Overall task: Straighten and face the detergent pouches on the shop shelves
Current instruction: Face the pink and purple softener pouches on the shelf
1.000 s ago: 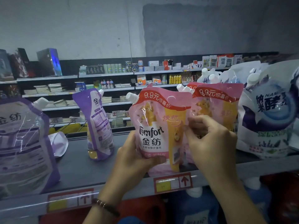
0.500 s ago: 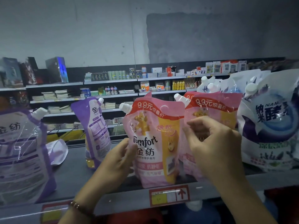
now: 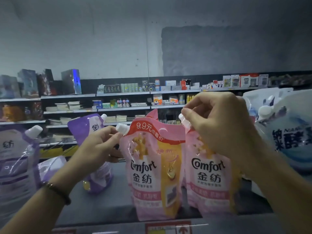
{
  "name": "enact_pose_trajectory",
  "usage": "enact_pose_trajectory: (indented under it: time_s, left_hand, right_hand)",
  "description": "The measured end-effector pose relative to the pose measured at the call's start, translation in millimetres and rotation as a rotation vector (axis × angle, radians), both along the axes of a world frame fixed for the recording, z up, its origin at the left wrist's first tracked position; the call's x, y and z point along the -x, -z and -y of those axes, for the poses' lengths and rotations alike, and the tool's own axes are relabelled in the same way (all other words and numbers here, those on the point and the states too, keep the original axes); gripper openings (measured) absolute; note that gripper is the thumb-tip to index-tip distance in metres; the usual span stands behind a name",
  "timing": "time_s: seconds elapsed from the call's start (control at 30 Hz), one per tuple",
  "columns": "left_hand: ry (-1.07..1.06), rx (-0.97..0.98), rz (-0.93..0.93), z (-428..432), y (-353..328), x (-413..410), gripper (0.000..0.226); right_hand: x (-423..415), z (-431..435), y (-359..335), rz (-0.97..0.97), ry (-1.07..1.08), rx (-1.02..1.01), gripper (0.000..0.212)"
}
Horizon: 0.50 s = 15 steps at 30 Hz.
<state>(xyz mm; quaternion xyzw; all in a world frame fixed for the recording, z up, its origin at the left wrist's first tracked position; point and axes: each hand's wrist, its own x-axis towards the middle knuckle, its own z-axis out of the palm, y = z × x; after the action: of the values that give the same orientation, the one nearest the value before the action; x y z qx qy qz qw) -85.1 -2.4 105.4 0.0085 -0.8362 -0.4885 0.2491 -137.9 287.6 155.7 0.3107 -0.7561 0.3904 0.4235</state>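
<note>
Pouches (image 3: 152, 168), pink pair: upright, abreast, labels forward.
Left hand (image 3: 99, 146), right hand (image 3: 217, 125) grip their spout corners; earlier, lower down.

the left pink pouch (image 3: 152, 174) and right pink pouch (image 3: 209, 174) are glossy, crinkly plastic film, their caps (image 3: 122, 127) smooth white plastic. the shelf (image 3: 101, 208) looks matt grey, the wall (image 3: 84, 39) rough, dull plaster.

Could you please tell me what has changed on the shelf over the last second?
The left pink pouch was set down on the shelf, and the left hand moved up to its spout. The right hand rose to pinch the cap of the right pink pouch. The white-blue pouch stayed put.
</note>
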Motion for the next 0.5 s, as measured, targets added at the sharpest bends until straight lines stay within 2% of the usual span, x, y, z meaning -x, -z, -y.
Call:
enact_pose_trajectory:
  time_s: [0.2,0.3,0.4,0.5]
  left_hand:
    - [0.087,0.035,-0.034,3.8,-27.2,23.5,0.013]
    - [0.122,0.060,-0.034,2.6,-41.6,32.1,0.033]
    - [0.155,0.054,0.113,2.9,-62.3,43.7,0.051]
    - [0.136,0.205,0.257,-0.7,-83.6,54.3,0.061]
  right_hand:
    - [23.9,11.9,-39.0,0.094,0.000,-0.182,0.013]
    - [38.4,22.7,-57.1,0.198,-0.024,-0.325,0.011]
    - [59.9,39.9,-72.6,0.269,-0.020,-0.504,0.010]
    - [78.9,59.6,-85.2,0.261,0.008,-0.701,0.018]
